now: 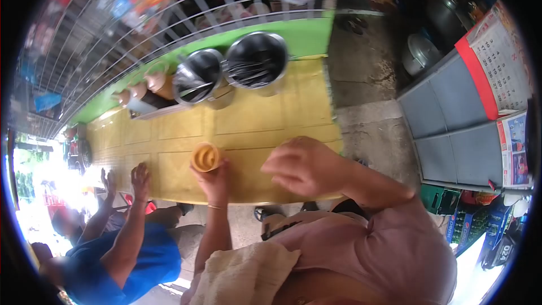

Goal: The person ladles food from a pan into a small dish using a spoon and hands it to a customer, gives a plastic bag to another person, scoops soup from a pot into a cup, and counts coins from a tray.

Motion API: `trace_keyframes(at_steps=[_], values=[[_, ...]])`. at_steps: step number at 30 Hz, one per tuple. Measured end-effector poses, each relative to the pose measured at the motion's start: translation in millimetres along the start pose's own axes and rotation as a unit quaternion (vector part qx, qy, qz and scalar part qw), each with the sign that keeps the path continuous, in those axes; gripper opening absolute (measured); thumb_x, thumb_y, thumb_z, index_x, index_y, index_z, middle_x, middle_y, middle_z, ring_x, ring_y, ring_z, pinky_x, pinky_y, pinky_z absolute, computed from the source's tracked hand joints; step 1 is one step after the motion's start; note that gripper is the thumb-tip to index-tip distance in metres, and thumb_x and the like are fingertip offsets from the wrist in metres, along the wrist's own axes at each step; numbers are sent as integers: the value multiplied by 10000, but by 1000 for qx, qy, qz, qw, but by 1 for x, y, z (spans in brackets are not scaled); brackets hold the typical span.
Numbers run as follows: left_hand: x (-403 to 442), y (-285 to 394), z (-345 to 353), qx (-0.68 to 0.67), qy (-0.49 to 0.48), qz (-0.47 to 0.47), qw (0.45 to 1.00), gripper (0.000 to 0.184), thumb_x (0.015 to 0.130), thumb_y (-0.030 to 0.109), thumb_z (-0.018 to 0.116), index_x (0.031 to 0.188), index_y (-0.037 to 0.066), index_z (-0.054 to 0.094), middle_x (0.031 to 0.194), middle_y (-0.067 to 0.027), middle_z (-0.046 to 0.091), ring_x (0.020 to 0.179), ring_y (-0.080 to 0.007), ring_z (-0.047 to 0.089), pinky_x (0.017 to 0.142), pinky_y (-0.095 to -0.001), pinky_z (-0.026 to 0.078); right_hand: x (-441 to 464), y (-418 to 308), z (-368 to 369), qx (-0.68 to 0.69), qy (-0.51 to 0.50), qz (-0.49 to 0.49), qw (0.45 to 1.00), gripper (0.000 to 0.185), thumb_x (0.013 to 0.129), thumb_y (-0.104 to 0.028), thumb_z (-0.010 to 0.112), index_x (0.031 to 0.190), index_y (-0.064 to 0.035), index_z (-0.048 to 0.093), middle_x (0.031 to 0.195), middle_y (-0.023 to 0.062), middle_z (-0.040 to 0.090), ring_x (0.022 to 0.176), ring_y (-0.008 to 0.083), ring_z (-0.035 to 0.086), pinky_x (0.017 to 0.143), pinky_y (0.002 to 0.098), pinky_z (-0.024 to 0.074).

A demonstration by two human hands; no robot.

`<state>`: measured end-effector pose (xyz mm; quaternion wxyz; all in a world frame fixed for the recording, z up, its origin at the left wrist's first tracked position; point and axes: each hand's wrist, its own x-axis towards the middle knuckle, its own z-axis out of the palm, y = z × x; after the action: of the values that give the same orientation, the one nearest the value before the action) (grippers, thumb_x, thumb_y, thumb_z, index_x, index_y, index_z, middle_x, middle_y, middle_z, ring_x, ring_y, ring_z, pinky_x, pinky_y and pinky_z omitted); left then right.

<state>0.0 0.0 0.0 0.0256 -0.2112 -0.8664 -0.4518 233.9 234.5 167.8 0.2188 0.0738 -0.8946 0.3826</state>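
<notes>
An orange-rimmed cup [205,157] with something orange-brown inside is held in my left hand [213,182], whose fingers wrap round it over the front part of the yellow table [243,130]. My right hand [293,166] is raised above the table to the right of the cup, blurred, its fingers bent and close together. Whether anything small is between those fingers cannot be made out.
Two metal pots [257,61] with dark contents and utensils stand at the table's back, beside condiment containers [161,83]. Behind is a wire grille [186,20]. A person in blue [124,262] sits at the left, hands over the table; another is beyond. Grey cabinet [451,127] at right.
</notes>
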Motion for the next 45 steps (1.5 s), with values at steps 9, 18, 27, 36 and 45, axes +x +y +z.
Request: trace_keyframes(at_steps=[9,18,27,36,45], values=[[-36,39,77,-22,49,-102,993,720,878,359,769,1389,-20,431,1341,-222,585,1182,-289,612,928,-418,499,-310,202,-169,36,50,433,899,248,875,-113,706,1111,-45,670,1035,147,711,926,272,711,807,370,568],[-29,87,99,473,37,-117,872,759,879,586,659,1411,80,468,1436,-231,478,1336,-487,403,1108,-552,371,-310,298,-245,35,-25,451,891,277,869,-175,686,1120,-59,663,1072,170,700,1009,359,671,854,435,540],[-16,94,107,578,-231,-236,747,496,1027,422,411,1446,172,499,1541,-179,416,1407,-429,362,1204,-533,239,-271,416,-277,-7,-261,377,889,484,843,-216,711,1284,-56,592,1213,228,645,1108,416,624,917,463,516],[-68,240,201,521,71,-235,817,453,1006,399,454,1345,122,573,1441,-213,498,1337,-409,430,1117,-513,349,-378,650,-375,-46,49,589,805,600,794,-119,716,1357,-34,527,1023,181,694,866,328,693,763,408,558],[-47,353,372,458,-31,-427,779,395,961,350,506,1256,120,631,1319,-196,574,1225,-387,518,1038,-489,414,-254,872,-532,-108,-332,606,715,335,868,-198,683,1166,-44,688,969,151,733,694,303,693,657,409,554]])
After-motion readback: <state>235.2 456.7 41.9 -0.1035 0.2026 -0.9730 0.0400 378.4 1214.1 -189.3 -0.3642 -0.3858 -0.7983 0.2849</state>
